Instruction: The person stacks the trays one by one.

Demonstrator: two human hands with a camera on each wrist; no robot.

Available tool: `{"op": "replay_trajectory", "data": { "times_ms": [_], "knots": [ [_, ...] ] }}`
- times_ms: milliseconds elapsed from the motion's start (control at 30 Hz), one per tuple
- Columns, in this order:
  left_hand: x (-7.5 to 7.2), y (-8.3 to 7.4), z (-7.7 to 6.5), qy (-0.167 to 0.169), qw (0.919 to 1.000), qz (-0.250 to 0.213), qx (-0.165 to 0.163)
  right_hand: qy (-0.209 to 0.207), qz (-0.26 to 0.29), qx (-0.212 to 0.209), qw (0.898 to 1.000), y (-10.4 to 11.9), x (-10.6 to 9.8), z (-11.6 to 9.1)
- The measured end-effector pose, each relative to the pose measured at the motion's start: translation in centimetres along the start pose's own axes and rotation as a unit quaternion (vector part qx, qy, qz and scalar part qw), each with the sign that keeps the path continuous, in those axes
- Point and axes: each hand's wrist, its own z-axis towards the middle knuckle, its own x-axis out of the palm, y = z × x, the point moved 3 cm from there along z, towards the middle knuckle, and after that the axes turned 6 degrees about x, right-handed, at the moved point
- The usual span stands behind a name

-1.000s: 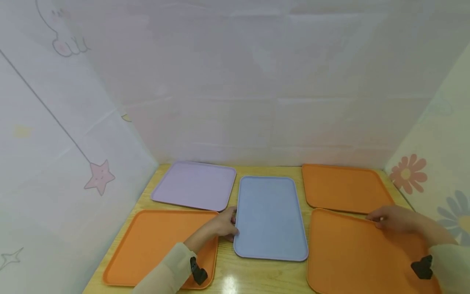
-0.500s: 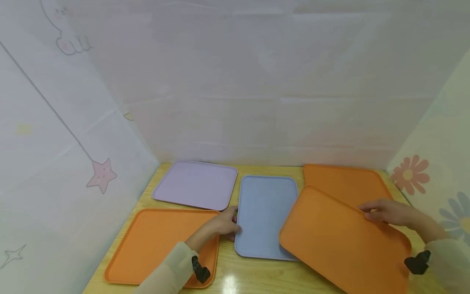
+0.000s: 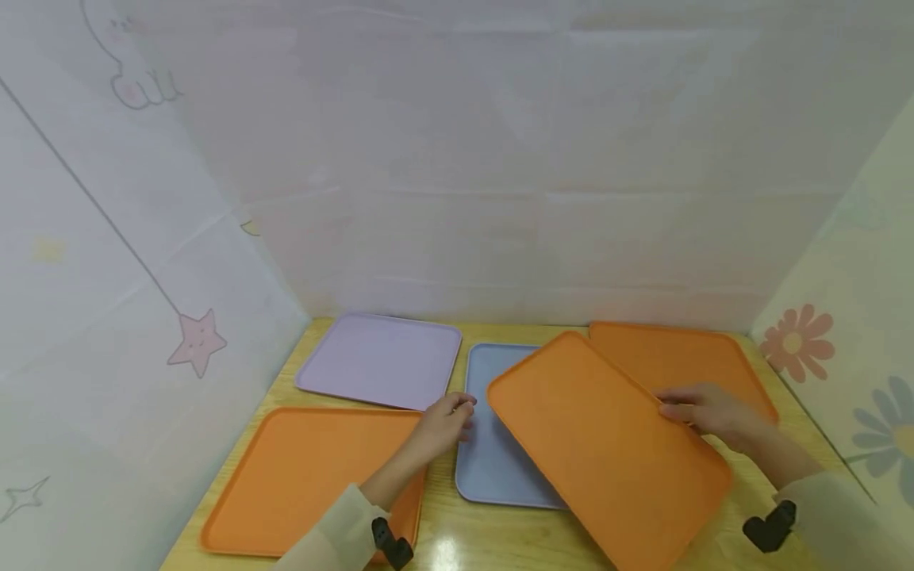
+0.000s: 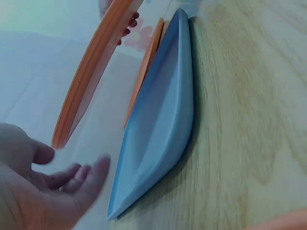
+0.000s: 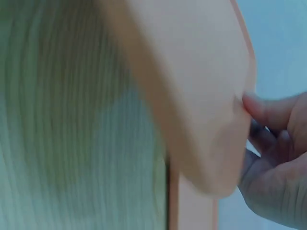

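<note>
My right hand (image 3: 703, 408) pinches the far edge of an orange tray (image 3: 607, 444), thumb on its upper face in the right wrist view. The tray hangs tilted in the air over the right part of a blue tray (image 3: 493, 468), which lies on the table. My left hand (image 3: 444, 424) hovers at the blue tray's left edge with fingers loosely bent and nothing between them. In the left wrist view, the left hand (image 4: 53, 187) is apart from the blue tray (image 4: 158, 120), and the raised orange tray (image 4: 93, 72) is above it.
A purple tray (image 3: 382, 357) lies at the back left of the wooden table (image 3: 471, 535). Another orange tray (image 3: 314, 476) lies at the front left, partly under my left forearm. A third orange tray (image 3: 685, 357) is at the back right, partly covered. Fabric walls (image 3: 457, 159) stand around the table.
The right hand has lifted the front right orange tray and carried it left, over the blue tray. The left hand has let go of the blue tray's edge and risen slightly.
</note>
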Motion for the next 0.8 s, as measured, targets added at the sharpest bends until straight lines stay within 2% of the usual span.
{"op": "replay_trajectory", "data": {
  "times_ms": [67,133,233,367,433,667,800],
  "knots": [
    [0.4,-0.4,-0.3,0.015,0.9956,-0.091,-0.015,-0.005,0.041,0.005,0.999,0.4,0.9,0.1],
    [0.8,-0.7,-0.5,0.038,0.9878,-0.150,-0.017,-0.014,0.075,0.010,0.997,0.7,1.7,0.3],
    [1.4,-1.0,-0.6,0.057,0.9786,-0.197,-0.012,-0.031,0.108,0.012,0.994,1.3,2.9,0.6],
    [1.9,-1.0,-0.5,0.052,0.9668,-0.250,-0.008,-0.049,0.136,0.016,0.989,2.0,4.4,1.1],
    [2.0,-1.0,-0.5,0.046,0.9645,-0.260,-0.008,-0.056,0.149,0.018,0.987,2.3,5.1,1.2],
    [1.1,-0.3,0.3,0.009,0.9716,-0.236,-0.009,-0.078,0.181,0.019,0.980,3.0,7.5,1.6],
    [-0.2,0.5,1.0,0.016,0.9699,-0.243,-0.013,-0.052,0.199,0.024,0.978,3.1,8.4,1.9]
  ]
}}
